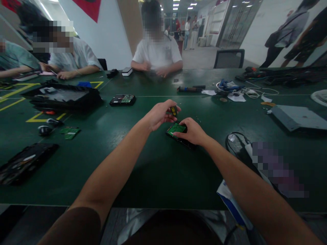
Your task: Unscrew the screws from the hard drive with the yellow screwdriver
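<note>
My left hand (162, 115) is closed around a short black-and-yellow tool handle (174, 111), held just above the table; its tip is hidden, so I cannot tell what kind of tool it is. Right below it lies a small black device, like a hard drive, with a green circuit board (176, 128) facing up. My right hand (191, 131) grips this device from its right side, thumb across the board and fingers over the far edge. The hand covers part of the device.
Another opened drive (123, 99) lies further back. To the left are a black casing (63, 97), a loose green board (70, 132) and a dark opened device (25, 161). On the right sit a grey metal box (300, 117) and cables (236, 136). A person (158, 51) sits opposite.
</note>
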`<state>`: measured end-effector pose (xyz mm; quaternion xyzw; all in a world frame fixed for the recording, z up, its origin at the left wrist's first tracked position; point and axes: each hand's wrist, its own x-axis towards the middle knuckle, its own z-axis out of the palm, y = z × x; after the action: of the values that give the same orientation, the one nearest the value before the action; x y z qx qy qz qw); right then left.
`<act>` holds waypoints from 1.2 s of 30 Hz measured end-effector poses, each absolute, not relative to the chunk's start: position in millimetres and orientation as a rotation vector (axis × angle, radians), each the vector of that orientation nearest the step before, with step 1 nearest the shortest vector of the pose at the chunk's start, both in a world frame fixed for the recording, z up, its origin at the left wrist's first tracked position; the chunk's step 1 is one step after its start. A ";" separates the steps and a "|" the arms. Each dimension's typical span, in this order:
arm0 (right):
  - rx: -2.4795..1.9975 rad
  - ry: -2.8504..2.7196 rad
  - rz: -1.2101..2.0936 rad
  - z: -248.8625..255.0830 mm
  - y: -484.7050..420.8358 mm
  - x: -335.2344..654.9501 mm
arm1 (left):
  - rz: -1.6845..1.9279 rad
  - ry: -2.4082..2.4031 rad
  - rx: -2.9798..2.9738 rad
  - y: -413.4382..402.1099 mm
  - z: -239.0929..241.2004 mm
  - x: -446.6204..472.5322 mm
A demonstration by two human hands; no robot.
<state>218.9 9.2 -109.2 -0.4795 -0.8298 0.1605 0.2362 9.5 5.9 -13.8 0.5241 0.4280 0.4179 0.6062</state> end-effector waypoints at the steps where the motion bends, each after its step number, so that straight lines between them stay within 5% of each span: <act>1: -1.315 -2.275 0.448 -109.1 9.0 218.9 | 0.961 0.988 1.217 5.8 -13.9 9.5; 13: -1.316 -2.278 0.443 -110.1 9.4 219.2 | 0.947 0.976 1.298 2.7 -11.1 10.5; 25: -1.305 -2.284 0.403 -110.9 10.0 217.3 | 1.000 1.434 2.315 -5.6 -11.6 17.0; 36: -1.321 -2.285 0.419 -108.0 7.9 217.1 | 0.967 1.453 2.401 -6.9 -10.9 15.4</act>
<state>217.1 7.9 -108.0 -0.4807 -0.8317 0.1525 0.2323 15.4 -6.9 -10.9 0.8058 0.4876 0.3247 0.0867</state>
